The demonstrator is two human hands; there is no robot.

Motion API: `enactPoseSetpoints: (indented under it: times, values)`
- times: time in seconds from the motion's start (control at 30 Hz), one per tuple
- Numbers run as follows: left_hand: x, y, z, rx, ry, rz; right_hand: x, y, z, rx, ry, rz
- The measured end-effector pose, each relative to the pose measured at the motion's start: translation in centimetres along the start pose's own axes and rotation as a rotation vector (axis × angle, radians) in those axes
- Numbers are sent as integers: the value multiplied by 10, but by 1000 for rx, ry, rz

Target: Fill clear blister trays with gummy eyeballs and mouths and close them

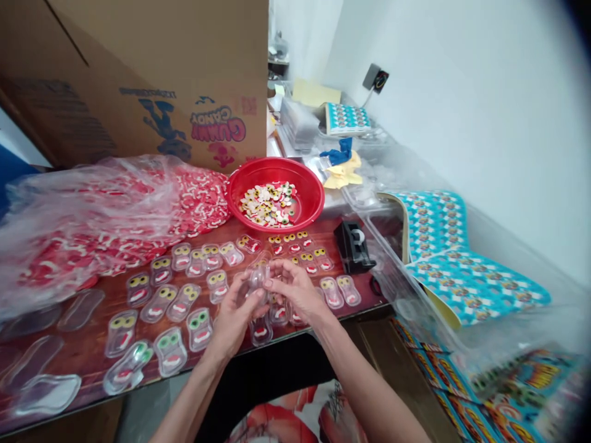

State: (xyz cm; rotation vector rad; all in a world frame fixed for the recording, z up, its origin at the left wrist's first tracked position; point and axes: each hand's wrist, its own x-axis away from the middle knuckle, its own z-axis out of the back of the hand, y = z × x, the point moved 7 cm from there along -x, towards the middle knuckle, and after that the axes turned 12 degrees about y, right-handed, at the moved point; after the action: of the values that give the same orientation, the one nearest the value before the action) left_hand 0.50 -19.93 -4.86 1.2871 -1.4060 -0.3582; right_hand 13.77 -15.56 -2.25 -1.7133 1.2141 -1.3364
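Close together over the table's front edge, my left hand (241, 303) and my right hand (294, 288) both grip a clear plastic blister shell (258, 277), fingers pinched round its sides. Whether anything lies inside that shell I cannot make out. Beneath and around my hands lie several filled blister packs (217, 286), each with a pair of gummy eyes and a red-and-white gummy mouth. One pack with green eyes (170, 352) sits left of my left forearm. Two yellow-eyed packs (347, 289) lie right of my right hand.
Behind my hands stands a red bowl (314, 200) of gummy eyes. A bag of gummy mouths (184, 197) slumps at the left, before a cardboard box (115, 55). Empty shells (50, 394) lie front left. A tape dispenser (353, 249) and blue label sheets (475, 286) are at the right.
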Motion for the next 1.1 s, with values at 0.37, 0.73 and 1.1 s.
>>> enactPoseSetpoints:
  times: [0.37, 0.73, 1.1]
  values:
    - [-2, 18, 9, 98, 38, 56, -50, -62, 140, 1121, 666, 410]
    - [4, 11, 23, 127, 53, 101, -56, -38, 134, 1542, 645, 243]
    - [10, 11, 17, 104, 61, 129, -60, -35, 135, 1575, 587, 270]
